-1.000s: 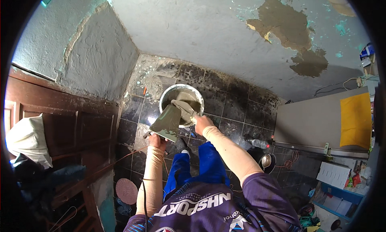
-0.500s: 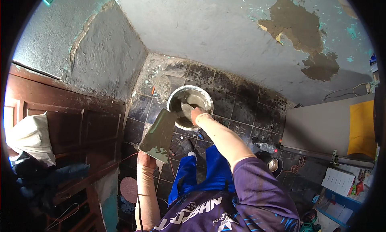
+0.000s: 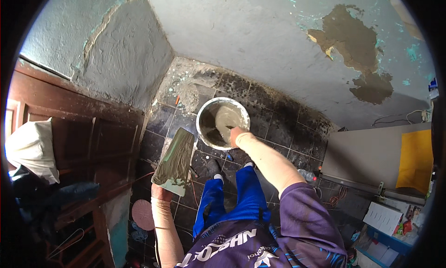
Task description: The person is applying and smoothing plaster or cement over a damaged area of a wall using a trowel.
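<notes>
A white bucket (image 3: 201, 117) with grey plaster in it stands on the dark tiled floor below me. My right hand (image 3: 239, 137) reaches over its near rim, gripping a trowel (image 3: 226, 121) whose blade dips into the plaster. My left hand (image 3: 160, 193), in a pale glove, holds a long flat plastering float (image 3: 176, 158) by its near end; the float is smeared with grey plaster and tilts toward the bucket, just left of it.
Rough grey plastered walls (image 3: 260, 40) meet in a corner, with a brown bare patch (image 3: 355, 45) upper right. A dark wooden door (image 3: 79, 138) stands left. A round pink disc (image 3: 143, 214), cables (image 3: 334, 196) and boxes (image 3: 385, 217) lie on the floor.
My right hand has left the float and gone forward into the bucket with the trowel. The left hand has lowered the float and drawn it left, away from the bucket.
</notes>
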`<state>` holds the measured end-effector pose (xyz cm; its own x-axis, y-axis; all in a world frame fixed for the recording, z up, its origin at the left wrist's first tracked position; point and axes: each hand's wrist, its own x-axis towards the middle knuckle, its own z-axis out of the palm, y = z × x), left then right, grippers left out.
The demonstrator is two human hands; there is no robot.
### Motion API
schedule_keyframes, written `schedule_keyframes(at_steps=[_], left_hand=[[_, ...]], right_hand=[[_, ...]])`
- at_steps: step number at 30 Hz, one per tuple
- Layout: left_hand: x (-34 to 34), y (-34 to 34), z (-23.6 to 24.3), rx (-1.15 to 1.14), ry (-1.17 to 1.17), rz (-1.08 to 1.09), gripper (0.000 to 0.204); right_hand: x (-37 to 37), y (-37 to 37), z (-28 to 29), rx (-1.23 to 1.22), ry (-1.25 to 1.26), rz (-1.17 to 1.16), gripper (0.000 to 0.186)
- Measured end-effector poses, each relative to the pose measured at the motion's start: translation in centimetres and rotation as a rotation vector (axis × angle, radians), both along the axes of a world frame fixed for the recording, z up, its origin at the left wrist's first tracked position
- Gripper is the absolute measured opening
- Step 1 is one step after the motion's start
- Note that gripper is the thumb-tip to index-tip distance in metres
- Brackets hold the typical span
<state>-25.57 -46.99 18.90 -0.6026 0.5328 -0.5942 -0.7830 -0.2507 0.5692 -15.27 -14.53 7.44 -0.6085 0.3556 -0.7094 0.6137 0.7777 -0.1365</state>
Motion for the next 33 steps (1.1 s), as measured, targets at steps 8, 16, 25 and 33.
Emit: schedule_keyframes(at_steps=[8, 16, 25, 33], left_hand=[[0.9, -0.2, 0.4, 0.010, -0.028, 0.001, 0.041], [1.5, -0.5, 0.1, -0.011, -0.028, -0.022, 0.041], [1.0, -0.7, -1.4, 0.062, 0.016, 0.025, 0.040], [2.8, -0.8, -3.9, 0.023, -0.048, 0.146, 0.038]], right_hand=[[-1.1, 4.0, 2.9, 0.101, -0.012, 0.012, 0.026], [-2.6, -2.4, 0.9, 0.001, 0.034, 0.123, 0.029], [-2.1, 4.7, 0.3, 0.077, -0.057, 0.243, 0.028], [-2.7, 1.9, 0.5, 0.139, 0.109, 0.198, 0.020]])
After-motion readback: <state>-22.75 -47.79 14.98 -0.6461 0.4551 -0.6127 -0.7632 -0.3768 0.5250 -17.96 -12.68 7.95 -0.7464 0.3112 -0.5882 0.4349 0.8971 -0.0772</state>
